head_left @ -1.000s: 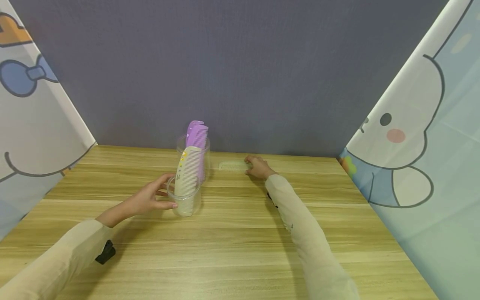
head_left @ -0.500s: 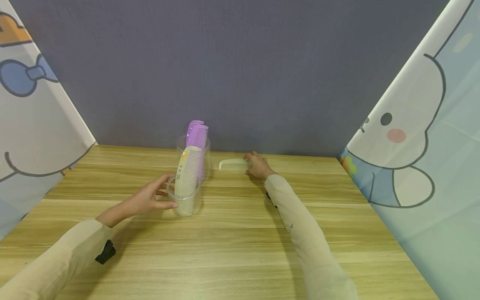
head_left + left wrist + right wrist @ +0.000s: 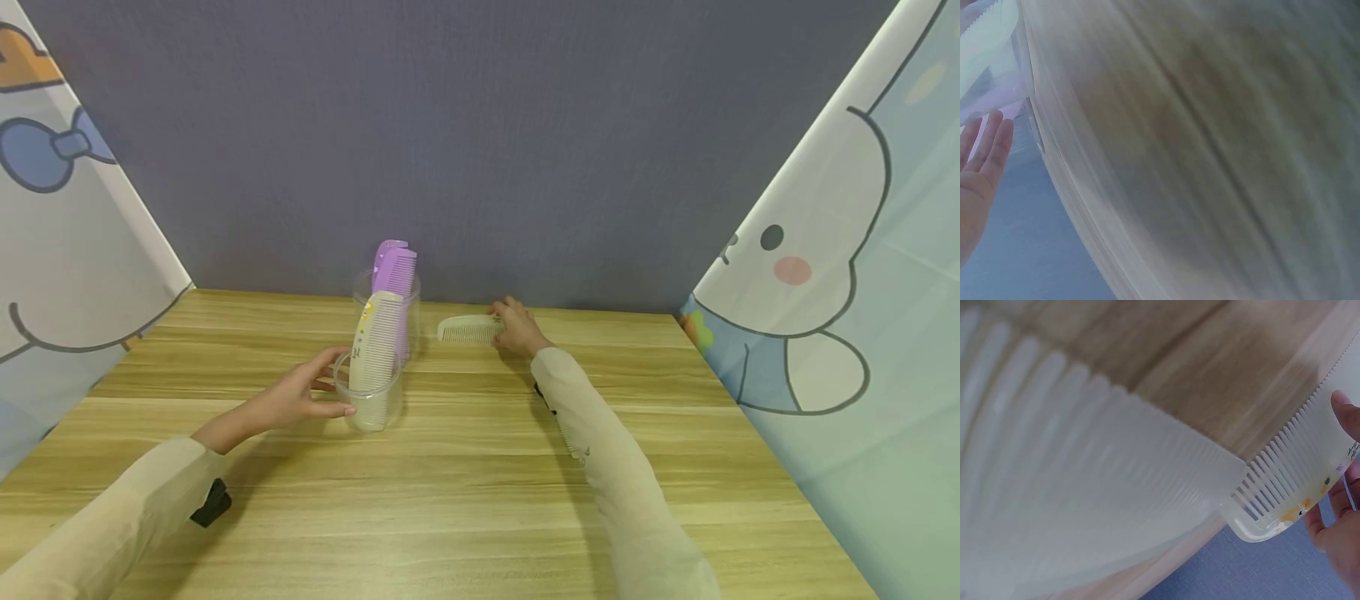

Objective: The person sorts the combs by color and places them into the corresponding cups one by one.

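in the head view, my right hand hides the three-o'clock end of the comb i grip.

A pale comb with fine teeth is at the far side, to the right of the cups; the right hand pinches its right end. Its teeth point to the near side, and along its curved back are small orange and green prints. To the left, the left hand is around the left side of a clear near cup. In this cup another pale comb, the upright comb with yellow prints, leans slightly to the right. Just behind stands a clear far cup, which contains two purple combs, both upright. One more pale comb, the hidden comb, shows only partly beneath the right forearm.
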Tool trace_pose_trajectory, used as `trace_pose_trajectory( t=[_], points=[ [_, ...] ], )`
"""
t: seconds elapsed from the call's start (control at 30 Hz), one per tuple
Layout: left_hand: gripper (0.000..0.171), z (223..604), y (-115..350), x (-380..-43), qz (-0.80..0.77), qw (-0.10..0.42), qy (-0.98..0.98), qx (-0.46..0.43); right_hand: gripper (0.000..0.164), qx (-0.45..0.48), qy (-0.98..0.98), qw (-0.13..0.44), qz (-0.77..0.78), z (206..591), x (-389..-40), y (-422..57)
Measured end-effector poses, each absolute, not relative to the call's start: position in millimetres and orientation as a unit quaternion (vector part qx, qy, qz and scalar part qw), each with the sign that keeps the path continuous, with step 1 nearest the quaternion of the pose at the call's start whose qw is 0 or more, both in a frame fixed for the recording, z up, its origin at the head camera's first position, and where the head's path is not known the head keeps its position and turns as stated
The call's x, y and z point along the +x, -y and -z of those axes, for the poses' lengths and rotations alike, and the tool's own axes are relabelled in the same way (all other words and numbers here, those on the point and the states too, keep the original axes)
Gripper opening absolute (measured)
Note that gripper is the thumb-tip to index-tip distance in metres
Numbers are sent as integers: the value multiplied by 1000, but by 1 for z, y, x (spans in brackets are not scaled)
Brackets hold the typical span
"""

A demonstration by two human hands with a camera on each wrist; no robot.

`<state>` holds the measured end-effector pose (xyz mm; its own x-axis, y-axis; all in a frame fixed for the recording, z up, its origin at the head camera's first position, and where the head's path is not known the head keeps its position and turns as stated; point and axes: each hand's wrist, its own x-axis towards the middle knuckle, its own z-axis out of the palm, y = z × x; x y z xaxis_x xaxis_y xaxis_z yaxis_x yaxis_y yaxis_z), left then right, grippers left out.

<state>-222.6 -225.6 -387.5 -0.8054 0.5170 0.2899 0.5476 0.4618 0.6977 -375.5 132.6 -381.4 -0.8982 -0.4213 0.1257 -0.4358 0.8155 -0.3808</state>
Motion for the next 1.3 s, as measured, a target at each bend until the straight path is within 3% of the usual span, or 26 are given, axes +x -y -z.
trace_pose_trajectory(
  t=[0.63,0.97,1.3],
  points=[
    [74,387,225,-222,414,20,855,-313,29,265,932,-13,-245,370,-373,-140],
    [75,387,225,-223,414,19,853,-317,31,281,926,-38,-251,364,-368,-139],
    [75,387,226,-223,413,17,855,-313,34,293,922,-24,-252,359,-367,-140]
  ],
)
